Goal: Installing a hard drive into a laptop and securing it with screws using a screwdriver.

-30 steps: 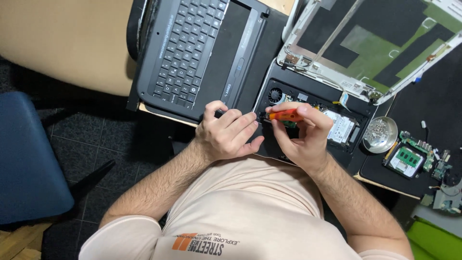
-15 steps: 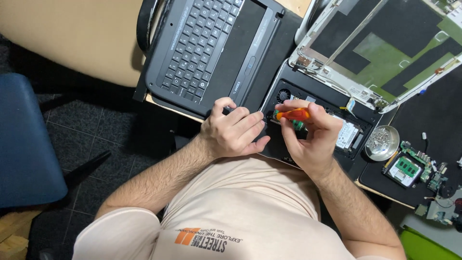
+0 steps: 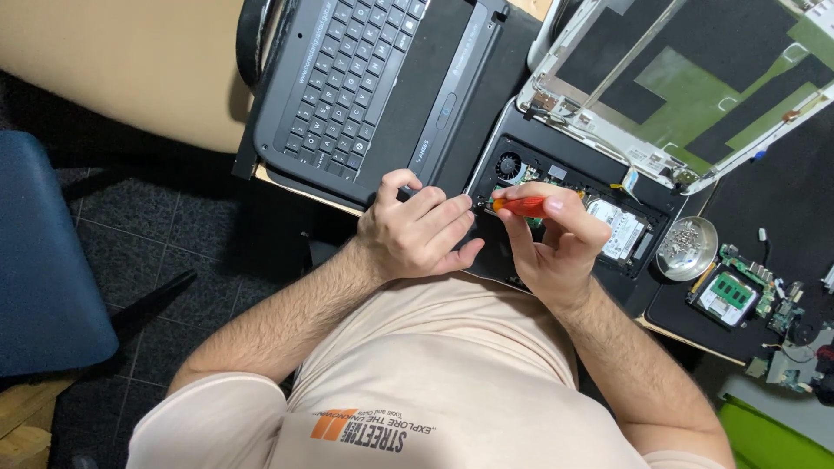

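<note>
Right hand [image 3: 556, 247] pinches orange screwdriver [image 3: 519, 206] over open chassis [image 3: 569, 174]; left hand [image 3: 419, 234] curled, bracing at 9 o'clock.

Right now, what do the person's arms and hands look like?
Both hands, left and right, are bare: no gloves, rings or watch visible. Forearms are bare and hairy. Short sleeves of a pale peach T-shirt cover the upper arms.

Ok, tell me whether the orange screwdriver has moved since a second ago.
No. The orange screwdriver stays in the right hand, just beside the small fan of the opened laptop base, as before; only the camera shifted.
</note>
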